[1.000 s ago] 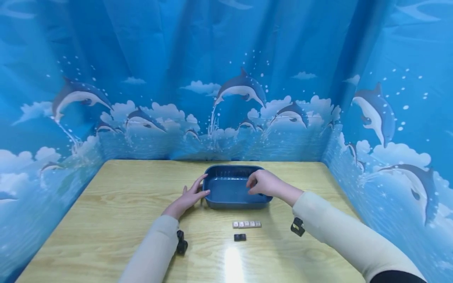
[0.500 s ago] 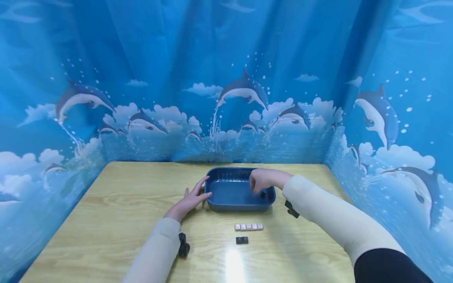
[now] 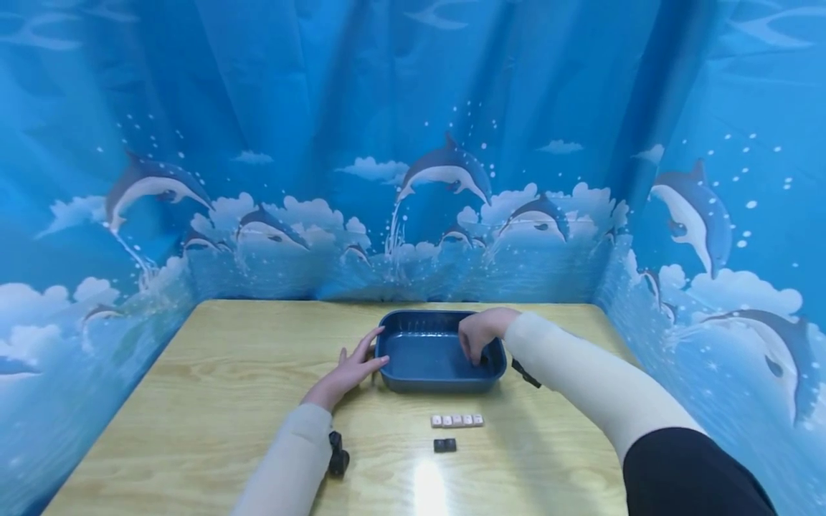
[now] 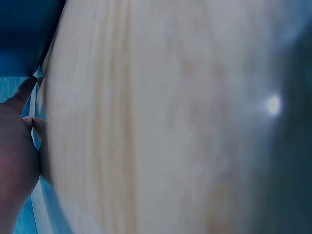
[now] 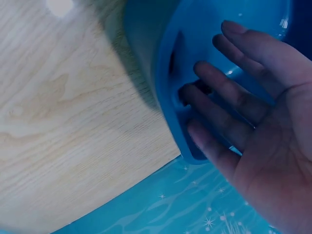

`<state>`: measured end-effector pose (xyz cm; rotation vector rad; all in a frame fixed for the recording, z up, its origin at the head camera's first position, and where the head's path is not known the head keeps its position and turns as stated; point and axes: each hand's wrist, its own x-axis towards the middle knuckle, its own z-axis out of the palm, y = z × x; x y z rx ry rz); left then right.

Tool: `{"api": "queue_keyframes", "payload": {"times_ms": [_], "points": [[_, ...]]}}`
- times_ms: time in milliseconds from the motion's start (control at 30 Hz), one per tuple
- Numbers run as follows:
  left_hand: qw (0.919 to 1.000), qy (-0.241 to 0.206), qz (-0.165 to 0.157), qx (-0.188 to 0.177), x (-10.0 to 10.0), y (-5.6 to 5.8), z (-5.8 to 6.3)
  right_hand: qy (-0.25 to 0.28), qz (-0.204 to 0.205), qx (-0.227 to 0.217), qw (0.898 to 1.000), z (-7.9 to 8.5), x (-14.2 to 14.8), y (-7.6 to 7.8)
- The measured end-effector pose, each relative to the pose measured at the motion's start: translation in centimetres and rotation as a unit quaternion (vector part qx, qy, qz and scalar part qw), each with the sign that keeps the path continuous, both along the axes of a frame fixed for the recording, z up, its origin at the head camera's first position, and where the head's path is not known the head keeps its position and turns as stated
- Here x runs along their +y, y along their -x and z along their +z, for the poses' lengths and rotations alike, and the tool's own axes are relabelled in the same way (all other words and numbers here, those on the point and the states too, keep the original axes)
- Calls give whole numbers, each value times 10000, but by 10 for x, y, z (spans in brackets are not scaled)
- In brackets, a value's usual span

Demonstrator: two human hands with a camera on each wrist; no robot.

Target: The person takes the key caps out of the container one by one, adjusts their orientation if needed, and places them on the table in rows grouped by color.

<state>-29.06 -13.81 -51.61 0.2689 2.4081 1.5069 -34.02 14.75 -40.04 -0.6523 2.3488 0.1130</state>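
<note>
A dark blue rectangular tray [image 3: 426, 385] stands on the wooden table. My left hand [image 3: 345, 376] rests at its left side, fingers spread, with fingertips right at the rim. My right hand [image 3: 480, 333] reaches down into the tray's right end. In the right wrist view its fingers [image 5: 219, 114] are loosely extended, thumb apart, around a small black keycap [image 5: 202, 87] by the tray wall; the fingers partly hide it. In front of the tray lie a row of several white keycaps [image 3: 457, 421] and two black keycaps [image 3: 444, 445] side by side.
The pale wooden table [image 3: 245, 387] reaches back to a blue dolphin-print curtain [image 3: 290, 179], which also hangs at both sides. A bright light reflection shows on the table's front part. A black wrist device [image 3: 338, 455] sits on the left sleeve.
My right hand has lowered into the tray's right end, toward the near corner, its forearm swinging inward. The left hand stays at the tray's left side. The head view has tilted slightly upward.
</note>
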Motion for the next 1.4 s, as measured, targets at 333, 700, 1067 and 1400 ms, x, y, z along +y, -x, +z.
{"api": "queue_keyframes", "payload": {"times_ms": [333, 700, 1067, 1400], "points": [[9999, -56, 44, 98, 1, -2, 1, -712, -27, -115, 9974, -4, -4, -1], [9997, 35, 104, 228, 2, -3, -1, -892, 102, -208, 9957, -15, -3, -1], [9999, 30, 115, 121, 2, -2, -1, -792, 488, 262, 9953, -14, 5, -5], [10000, -43, -9, 36, 1, -2, 0, 98, 894, 469, 9948, -10, 16, -7]]}}
